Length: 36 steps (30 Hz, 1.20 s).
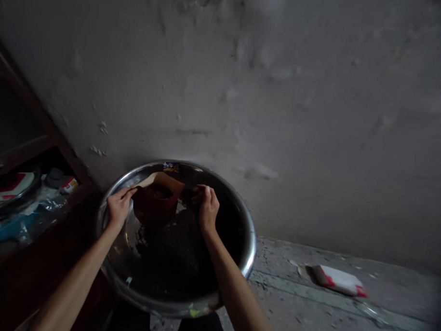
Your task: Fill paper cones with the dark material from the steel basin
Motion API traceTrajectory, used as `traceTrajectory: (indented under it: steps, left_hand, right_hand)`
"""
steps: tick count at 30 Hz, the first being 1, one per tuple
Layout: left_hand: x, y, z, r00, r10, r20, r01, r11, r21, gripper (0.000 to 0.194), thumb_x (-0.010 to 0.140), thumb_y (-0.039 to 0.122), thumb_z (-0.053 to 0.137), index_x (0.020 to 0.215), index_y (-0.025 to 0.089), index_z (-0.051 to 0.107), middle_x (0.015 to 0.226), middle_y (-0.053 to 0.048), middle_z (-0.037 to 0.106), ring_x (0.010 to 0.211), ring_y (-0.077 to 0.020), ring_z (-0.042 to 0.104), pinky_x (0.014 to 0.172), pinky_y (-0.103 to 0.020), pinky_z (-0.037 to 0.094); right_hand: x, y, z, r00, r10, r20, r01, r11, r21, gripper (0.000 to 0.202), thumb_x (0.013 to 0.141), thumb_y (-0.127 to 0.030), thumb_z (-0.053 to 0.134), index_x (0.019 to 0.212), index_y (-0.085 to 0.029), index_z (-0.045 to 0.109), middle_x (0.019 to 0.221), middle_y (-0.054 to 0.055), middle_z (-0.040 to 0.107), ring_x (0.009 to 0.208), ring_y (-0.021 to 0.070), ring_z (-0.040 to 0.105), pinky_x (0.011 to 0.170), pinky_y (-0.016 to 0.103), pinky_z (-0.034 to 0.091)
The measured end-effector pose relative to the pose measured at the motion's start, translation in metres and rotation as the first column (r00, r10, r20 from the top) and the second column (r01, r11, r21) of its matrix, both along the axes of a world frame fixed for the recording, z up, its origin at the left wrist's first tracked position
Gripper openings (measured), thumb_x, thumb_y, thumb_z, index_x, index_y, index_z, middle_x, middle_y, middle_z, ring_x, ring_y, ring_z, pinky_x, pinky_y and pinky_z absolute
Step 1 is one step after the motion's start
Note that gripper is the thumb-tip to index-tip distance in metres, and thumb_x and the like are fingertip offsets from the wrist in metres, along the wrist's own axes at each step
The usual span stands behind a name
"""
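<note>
A large metal basin (252,244) stands before me, with dark loose material (170,260) in it. Inside, toward the back left, is a brown paper bag (156,206) with its mouth open and something dark within. My left hand (119,205) pinches the left edge of the bag's mouth. Just right of the bag's right corner is my right hand (208,206), fingers bent together over the basin. In the dim light, what lies between those fingers is too dark to make out.
Behind the basin rises a grey, peeling wall (280,114). On the concrete floor at right lie a white and red packet (341,281) and a clear object (370,311). A dark wooden frame (29,149) and a pile of plastic bags (34,217) are at left.
</note>
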<state>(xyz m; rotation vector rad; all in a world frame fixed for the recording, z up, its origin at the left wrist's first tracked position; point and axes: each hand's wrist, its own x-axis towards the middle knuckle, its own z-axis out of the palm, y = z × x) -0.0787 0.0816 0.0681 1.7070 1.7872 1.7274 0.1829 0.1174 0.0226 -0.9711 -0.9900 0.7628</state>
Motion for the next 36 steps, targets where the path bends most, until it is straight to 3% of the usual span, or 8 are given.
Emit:
traceTrajectory:
  steps: [9, 13, 17, 21, 24, 28, 33, 36]
  left_hand:
    - [-0.019, -0.033, 0.000, 1.000, 0.014, -0.012, -0.014, 1.000, -0.008, 0.031, 0.085, 0.044, 0.065, 0.095, 0.018, 0.081, 0.097, -0.006, 0.080, 0.086, -0.0226, 0.075, 0.082, -0.030, 0.057]
    - [-0.030, -0.047, 0.001, 0.993, -0.008, -0.118, 0.005, 1.000, -0.030, 0.028, 0.088, 0.042, 0.063, 0.094, 0.021, 0.081, 0.096, -0.005, 0.080, 0.085, -0.0223, 0.076, 0.080, -0.029, 0.057]
    - [-0.046, -0.077, -0.004, 0.979, -0.109, -0.174, 0.093, 0.991, -0.094, 0.022, 0.086, 0.041, 0.066, 0.091, 0.026, 0.081, 0.093, -0.001, 0.080, 0.082, -0.0218, 0.076, 0.077, -0.029, 0.059]
    - [-0.057, -0.126, -0.017, 0.972, -0.146, -0.184, 0.131, 0.987, -0.093, 0.017, 0.086, 0.036, 0.067, 0.085, 0.027, 0.081, 0.087, 0.000, 0.080, 0.080, -0.0215, 0.077, 0.077, -0.029, 0.062]
    - [-0.060, -0.161, -0.023, 0.965, -0.145, -0.217, 0.142, 0.989, -0.027, 0.018, 0.090, 0.028, 0.064, 0.088, 0.025, 0.081, 0.090, 0.000, 0.080, 0.082, -0.0195, 0.077, 0.080, -0.029, 0.063]
    - [-0.057, -0.197, -0.028, 0.948, -0.169, -0.271, 0.192, 0.980, 0.060, 0.018, 0.092, 0.017, 0.062, 0.094, 0.022, 0.079, 0.097, -0.001, 0.080, 0.089, -0.0172, 0.077, 0.086, -0.027, 0.063]
    - [-0.056, -0.217, -0.034, 0.952, -0.206, -0.226, 0.233, 0.967, 0.100, 0.023, 0.092, 0.009, 0.060, 0.099, 0.021, 0.078, 0.104, -0.002, 0.079, 0.099, -0.0174, 0.075, 0.092, -0.029, 0.062]
    - [-0.066, -0.214, -0.035, 0.919, -0.302, -0.252, 0.331, 0.940, 0.078, 0.025, 0.094, 0.007, 0.058, 0.101, 0.021, 0.077, 0.110, -0.003, 0.078, 0.111, -0.0191, 0.072, 0.102, -0.036, 0.058]
  right_hand:
    - [-0.024, -0.005, -0.021, 0.922, 0.059, 0.382, -0.125, 0.981, 0.149, 0.041, 0.100, -0.051, 0.040, 0.110, -0.021, 0.066, 0.110, 0.009, 0.069, 0.105, 0.0229, 0.064, 0.094, 0.036, 0.048]
    - [-0.037, -0.017, -0.016, 0.937, 0.189, 0.294, -0.229, 0.968, 0.106, 0.043, 0.094, -0.053, 0.053, 0.123, -0.022, 0.060, 0.123, 0.011, 0.065, 0.108, 0.0235, 0.064, 0.098, 0.038, 0.050]
    - [-0.053, -0.054, -0.005, 0.963, 0.247, 0.111, -0.254, 0.966, 0.056, 0.050, 0.091, -0.054, 0.057, 0.130, -0.022, 0.056, 0.130, 0.012, 0.064, 0.112, 0.0238, 0.065, 0.097, 0.038, 0.052]
    - [-0.062, -0.098, 0.002, 0.944, 0.310, 0.112, -0.298, 0.948, -0.112, 0.052, 0.084, -0.059, 0.065, 0.119, -0.021, 0.062, 0.103, 0.009, 0.073, 0.088, 0.0231, 0.070, 0.076, 0.034, 0.056]
    - [-0.063, -0.125, 0.013, 0.864, 0.483, 0.145, -0.438, 0.861, -0.260, 0.057, 0.080, -0.063, 0.068, 0.117, -0.021, 0.062, 0.075, 0.002, 0.070, 0.061, 0.0185, 0.064, 0.055, 0.029, 0.050]
    - [-0.061, -0.159, 0.029, 0.786, 0.616, 0.057, -0.551, 0.739, -0.389, 0.063, 0.080, -0.068, 0.064, 0.123, -0.023, 0.059, 0.065, -0.003, 0.064, 0.052, 0.0152, 0.059, 0.048, 0.025, 0.045]
    - [-0.055, -0.191, 0.031, 0.690, 0.645, -0.328, -0.709, 0.510, -0.487, 0.066, 0.069, -0.056, 0.077, 0.121, -0.023, 0.055, 0.053, -0.009, 0.052, 0.042, 0.0116, 0.048, 0.039, 0.022, 0.036]
    - [-0.046, -0.201, 0.021, 0.669, 0.522, -0.529, -0.741, 0.525, -0.418, 0.058, 0.061, -0.038, 0.083, 0.109, -0.023, 0.054, 0.054, -0.013, 0.045, 0.040, 0.0034, 0.031, 0.039, 0.016, 0.023]
